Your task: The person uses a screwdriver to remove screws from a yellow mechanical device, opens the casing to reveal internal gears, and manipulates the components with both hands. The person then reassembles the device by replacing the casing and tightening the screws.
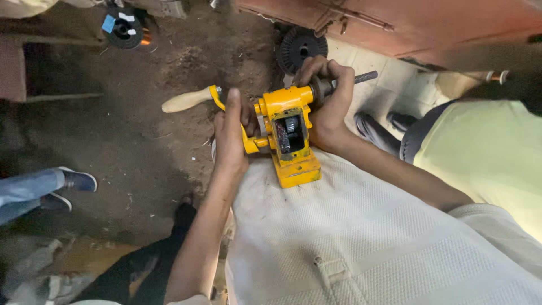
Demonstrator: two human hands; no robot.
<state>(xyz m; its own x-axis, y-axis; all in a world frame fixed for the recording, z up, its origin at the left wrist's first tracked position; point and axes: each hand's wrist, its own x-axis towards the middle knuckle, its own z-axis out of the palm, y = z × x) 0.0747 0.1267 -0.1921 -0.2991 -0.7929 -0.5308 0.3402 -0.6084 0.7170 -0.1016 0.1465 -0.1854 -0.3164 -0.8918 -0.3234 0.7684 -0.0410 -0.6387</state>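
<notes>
A yellow hand-crank winding machine (pixel 291 133) rests on my lap, on white textured cloth (pixel 361 237). Its open housing shows dark gears inside. My left hand (pixel 230 133) is against the yellow crank arm, fingers stretched up along it; the crank's pale wooden handle (pixel 186 100) sticks out to the left, free of the hand. My right hand (pixel 327 99) is wrapped around the dark chuck end on the machine's right side. From that end, a threaded metal shaft (pixel 364 77) pokes out past the fingers.
Dark dirt floor lies to the left. A black wire spool (pixel 299 48) stands behind the machine, another spool (pixel 125 27) at top left. Another person's blue-jeaned leg and shoe (pixel 73 181) are at left; a seated person in a yellow shirt (pixel 485 152) is at right.
</notes>
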